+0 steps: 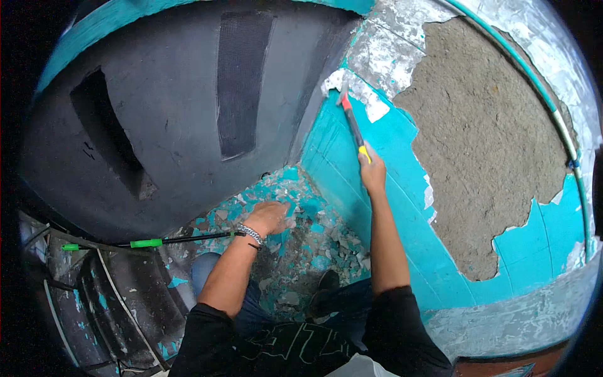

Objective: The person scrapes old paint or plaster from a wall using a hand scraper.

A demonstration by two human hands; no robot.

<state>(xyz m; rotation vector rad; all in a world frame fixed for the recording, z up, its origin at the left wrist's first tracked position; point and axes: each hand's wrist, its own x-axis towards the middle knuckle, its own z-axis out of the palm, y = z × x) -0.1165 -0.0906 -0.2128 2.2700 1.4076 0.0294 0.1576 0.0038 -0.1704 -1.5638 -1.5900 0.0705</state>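
My right hand is wrapped around the handle of a hammer with a dark grip, a red neck and a yellow patch. Its metal head meets the broken upper edge of the turquoise coating, beside exposed white patches. Lower and to the left, my left hand, with a chain bracelet at the wrist, hovers over turquoise and grey chips. Its fingers are blurred and partly turned away, so their grip cannot be made out.
A dark grey wall with recessed strips curves along the left. Bare rough plaster shows at right, beside a turquoise hose. A black pole with green grips runs toward my left wrist. Rubble lies around my shoe.
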